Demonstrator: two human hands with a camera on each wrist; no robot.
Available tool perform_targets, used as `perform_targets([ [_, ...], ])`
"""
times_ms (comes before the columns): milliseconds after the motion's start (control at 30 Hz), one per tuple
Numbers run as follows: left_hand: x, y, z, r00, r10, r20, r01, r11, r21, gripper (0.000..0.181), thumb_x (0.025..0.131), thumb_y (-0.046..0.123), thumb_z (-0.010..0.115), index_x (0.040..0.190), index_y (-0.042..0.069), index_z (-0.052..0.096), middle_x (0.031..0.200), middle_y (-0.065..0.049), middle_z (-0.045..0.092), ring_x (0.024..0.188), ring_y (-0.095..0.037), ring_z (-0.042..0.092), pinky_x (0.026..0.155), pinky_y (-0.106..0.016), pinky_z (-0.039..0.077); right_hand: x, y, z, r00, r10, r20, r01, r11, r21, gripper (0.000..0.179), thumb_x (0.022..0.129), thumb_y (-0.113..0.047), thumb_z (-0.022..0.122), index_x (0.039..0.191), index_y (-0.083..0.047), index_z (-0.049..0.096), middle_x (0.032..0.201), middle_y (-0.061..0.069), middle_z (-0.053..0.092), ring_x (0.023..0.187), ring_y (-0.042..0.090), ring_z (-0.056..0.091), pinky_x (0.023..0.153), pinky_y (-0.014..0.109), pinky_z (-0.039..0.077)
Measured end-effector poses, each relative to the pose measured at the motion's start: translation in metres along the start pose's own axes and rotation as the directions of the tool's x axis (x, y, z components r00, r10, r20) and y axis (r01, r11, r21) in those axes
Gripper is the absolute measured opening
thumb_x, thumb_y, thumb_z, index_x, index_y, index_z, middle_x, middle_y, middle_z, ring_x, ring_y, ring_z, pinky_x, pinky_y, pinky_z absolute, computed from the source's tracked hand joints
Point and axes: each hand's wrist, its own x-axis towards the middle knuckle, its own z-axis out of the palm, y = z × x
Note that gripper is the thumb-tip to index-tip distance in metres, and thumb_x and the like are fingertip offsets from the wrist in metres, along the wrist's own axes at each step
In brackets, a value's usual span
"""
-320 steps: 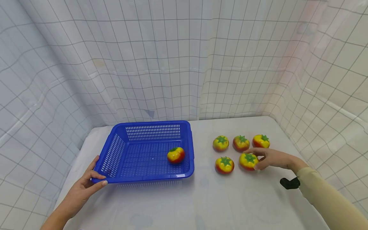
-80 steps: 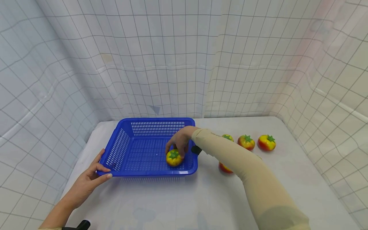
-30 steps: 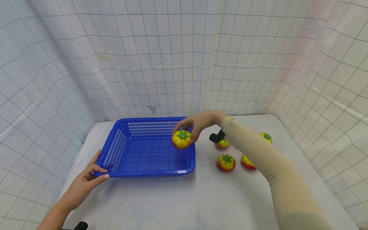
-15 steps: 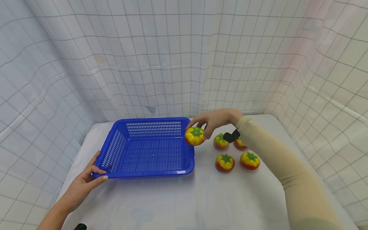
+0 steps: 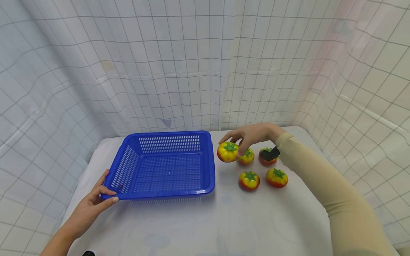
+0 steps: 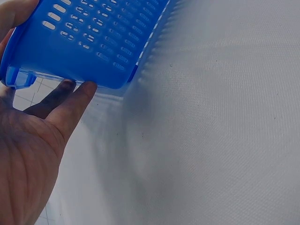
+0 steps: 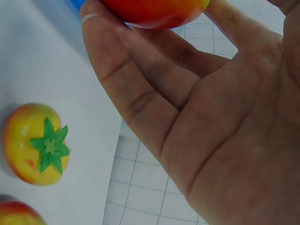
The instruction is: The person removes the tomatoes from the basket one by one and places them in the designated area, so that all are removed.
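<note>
My right hand (image 5: 254,135) holds a toy tomato (image 5: 227,153), yellow and red with green star-shaped leaves, between thumb and fingers. It hangs above the table just right of the blue plastic basket (image 5: 160,195). In the right wrist view only the red-yellow underside of the held tomato (image 7: 159,13) shows. My left hand (image 5: 88,211) grips the basket's near-left corner, thumb at the front and fingers over the rim. The left wrist view shows fingertips against the basket's wall (image 6: 65,51). Nothing lies on the basket's floor.
Several similar toy tomatoes sit on the white table (image 5: 192,227) right of the basket, among them a front-left tomato (image 5: 249,181) and a front-right tomato (image 5: 277,177). My right sleeve (image 5: 320,185) covers part of the table's right side. Checked curtains (image 5: 179,71) surround the table.
Earlier one tomato lay in the basket and my right hand reached in for it. Since then that hand has lifted a tomato out and carried it right, past the rim. My left hand keeps its grip.
</note>
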Motion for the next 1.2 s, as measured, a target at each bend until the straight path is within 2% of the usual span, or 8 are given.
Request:
perform_targets([
  [267, 0.000, 0.000, 0.000, 1.000, -0.005, -0.004, 0.005, 1.000, 0.002, 0.014, 0.105, 0.006, 0.057, 0.113, -0.005, 0.050, 0.170, 0.013, -0.010, 0.146, -0.059, 0.002, 0.093, -0.009, 0.044, -0.010, 0.013, 0.004, 0.998, 0.054, -0.019, -0.053, 0.998, 0.041, 0.069, 0.079, -0.027, 0.084, 0.139, -0.049, 0.055, 0.149, 0.003, 0.046, 0.132, 0.031, 0.048, 0.104, 0.051, 0.046],
  [433, 0.000, 0.000, 0.000, 1.000, -0.004, -0.005, 0.004, 1.000, -0.001, 0.014, 0.105, 0.005, 0.057, 0.112, -0.005, 0.051, 0.171, 0.013, -0.010, 0.147, -0.058, 0.002, 0.093, -0.009, 0.044, -0.017, 0.021, 0.007, 0.995, 0.097, -0.039, -0.095, 0.994, 0.048, 0.069, 0.078, -0.030, 0.084, 0.137, -0.051, 0.055, 0.151, 0.003, 0.042, 0.134, 0.028, 0.045, 0.107, 0.053, 0.041],
  [667, 0.001, -0.002, -0.001, 1.000, 0.005, 0.001, -0.005, 1.000, -0.009, 0.013, 0.105, 0.004, 0.056, 0.112, -0.005, 0.051, 0.171, 0.013, -0.011, 0.148, -0.057, 0.002, 0.094, -0.010, 0.044, -0.027, 0.035, 0.010, 0.993, 0.106, -0.056, -0.102, 0.992, 0.078, 0.070, 0.078, -0.032, 0.083, 0.138, -0.052, 0.054, 0.154, 0.003, 0.038, 0.142, 0.029, 0.034, 0.110, 0.060, 0.036],
  [900, 0.000, -0.001, -0.001, 1.000, 0.002, 0.000, -0.002, 1.000, -0.008, 0.013, 0.105, 0.005, 0.056, 0.112, -0.004, 0.050, 0.170, 0.013, -0.011, 0.147, -0.059, 0.001, 0.093, -0.009, 0.044, -0.039, 0.049, 0.013, 0.992, 0.102, -0.068, -0.093, 0.988, 0.125, 0.070, 0.080, -0.029, 0.080, 0.140, -0.051, 0.053, 0.156, 0.004, 0.036, 0.143, 0.029, 0.033, 0.111, 0.057, 0.036],
  [1067, 0.000, -0.001, 0.000, 1.000, 0.001, -0.001, -0.001, 1.000, -0.014, 0.013, 0.105, 0.005, 0.056, 0.112, -0.005, 0.050, 0.170, 0.013, -0.011, 0.147, -0.059, -0.001, 0.093, -0.009, 0.044, -0.050, 0.057, 0.015, 0.985, 0.145, -0.097, -0.132, 0.983, 0.128, 0.068, 0.079, -0.033, 0.082, 0.139, -0.053, 0.054, 0.156, 0.003, 0.036, 0.146, 0.030, 0.029, 0.112, 0.062, 0.031],
  [1200, 0.000, -0.001, 0.000, 1.000, 0.001, -0.002, -0.001, 1.000, -0.015, 0.013, 0.105, 0.004, 0.056, 0.112, -0.005, 0.051, 0.170, 0.013, -0.010, 0.147, -0.058, -0.001, 0.093, -0.009, 0.044, -0.057, 0.063, 0.017, 0.981, 0.163, -0.109, -0.150, 0.982, 0.117, 0.065, 0.081, -0.033, 0.081, 0.138, -0.052, 0.055, 0.154, 0.004, 0.039, 0.144, 0.029, 0.032, 0.112, 0.060, 0.031],
])
